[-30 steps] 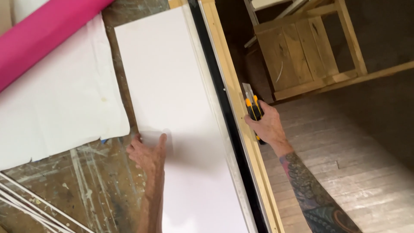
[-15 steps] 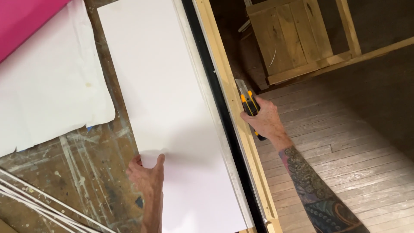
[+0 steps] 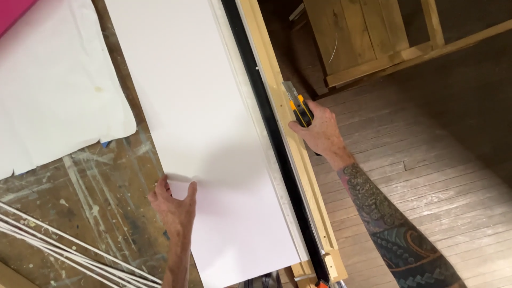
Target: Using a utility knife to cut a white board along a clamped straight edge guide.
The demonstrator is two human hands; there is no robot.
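We steady a sheet and hold a knife at the counter's edge.

Our left hand [image 3: 175,207] lies open on the large white rectangular sheet [image 3: 202,122], pinning its seven-o'clock edge flat to the paint-streaked wooden counter [image 3: 69,202]; our right hand [image 3: 318,130], at three o'clock, is closed round an orange-and-black utility knife [image 3: 300,108], blade toward the long black straightedge rail [image 3: 266,128].

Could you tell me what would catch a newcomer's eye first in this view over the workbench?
Most striking is the large white sheet lying along the paint-stained workbench, its right edge against a black rail and wooden strip. The left hand presses on the sheet's left edge near the bottom, while the right hand grips a yellow-and-black utility knife on the wooden strip. A pink corner shows at the top left.
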